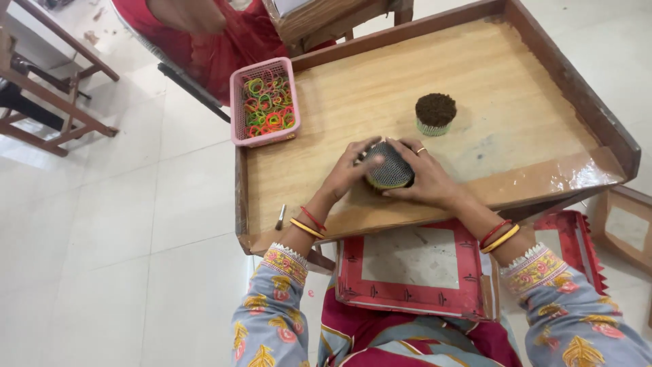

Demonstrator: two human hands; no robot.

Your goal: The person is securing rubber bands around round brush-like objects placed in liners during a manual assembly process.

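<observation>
I saw the pink basket (264,102) at ten o'clock on the wooden tray table (516,115), filled with coloured rubber bands (269,102), and a red-bordered flat box (414,268) at six o'clock on the lap. Both wrists reached forward, the left hand (348,171) and right hand (428,178) clasping the round bundle of sticks (389,167) at centre; a second brown-tipped bundle (435,113) stood at one o'clock.
</observation>
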